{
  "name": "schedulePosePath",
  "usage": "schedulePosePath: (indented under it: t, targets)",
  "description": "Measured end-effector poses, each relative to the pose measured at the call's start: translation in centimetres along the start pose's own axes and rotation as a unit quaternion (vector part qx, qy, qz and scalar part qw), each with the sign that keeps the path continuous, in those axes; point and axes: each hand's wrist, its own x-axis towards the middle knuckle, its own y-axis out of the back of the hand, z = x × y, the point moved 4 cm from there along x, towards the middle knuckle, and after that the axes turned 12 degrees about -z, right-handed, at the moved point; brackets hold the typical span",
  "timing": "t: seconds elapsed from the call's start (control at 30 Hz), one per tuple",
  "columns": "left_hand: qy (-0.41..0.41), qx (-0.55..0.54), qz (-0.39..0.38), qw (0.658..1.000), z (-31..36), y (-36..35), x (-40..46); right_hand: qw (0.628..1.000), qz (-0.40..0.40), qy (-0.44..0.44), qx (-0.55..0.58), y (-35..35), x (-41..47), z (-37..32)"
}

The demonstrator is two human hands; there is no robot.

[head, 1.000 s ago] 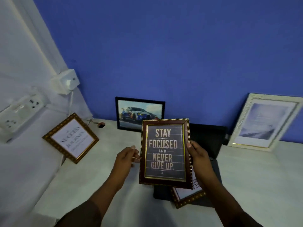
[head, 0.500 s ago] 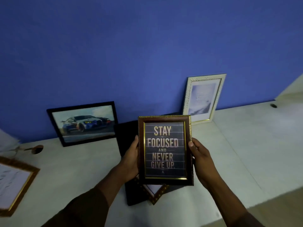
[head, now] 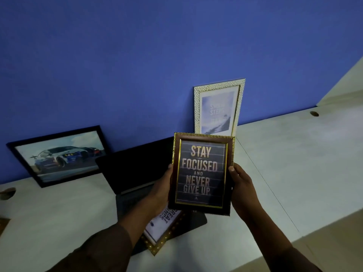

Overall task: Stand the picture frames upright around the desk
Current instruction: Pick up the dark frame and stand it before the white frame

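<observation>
**Brown frame held up in both hands above the tabletop**

A person holds a brown frame [head: 202,173] with a gold beaded edge upright and facing the camera, in the air in front of the blue wall [head: 137,55]. Its print reads "STAY FOCUSED AND NEVER GIVE UP". The left hand [head: 162,190] grips the frame's left edge, its fingers wrapped behind and clamped on that edge. The right hand [head: 242,190] grips the right edge, its thumb lying on the front of the border and the other fingers closed behind, so that both hands pinch the frame between them.

Under the held frame a dark laptop [head: 135,167] stands open on the white tabletop [head: 284,173], its screen leaning back toward the wall. A gold-bordered frame [head: 163,230] with a white print lies flat on the laptop's keyboard, partly hidden by the left forearm; its text is turned sideways and only partly legible.

A black frame [head: 59,155] showing a racing car stands leaning against the wall to the left of the laptop. A white textured frame [head: 218,108] with a pale blue picture stands leaning against the wall behind the held frame, its lower edge hidden by it. At the far left edge a corner of another brown frame [head: 3,222] barely shows.
</observation>
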Motion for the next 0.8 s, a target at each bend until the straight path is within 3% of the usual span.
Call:
schedulePosePath:
  t: [0.33,0.5,0.8]
  targets:
    - [-0.048,-0.025,0.059,0.997,-3.6,-8.1,2.1,0.986,0.049,0.004,0.160,9.6,1.9,-0.4]
    - [-0.076,0.001,0.050,0.996,-3.0,-10.0,2.5,0.987,0.056,-0.002,0.148,10.4,1.9,-1.3]
    - [-0.086,-0.010,0.046,0.995,-0.1,-7.1,1.4,0.995,0.068,0.007,0.078,9.5,0.1,-3.0]
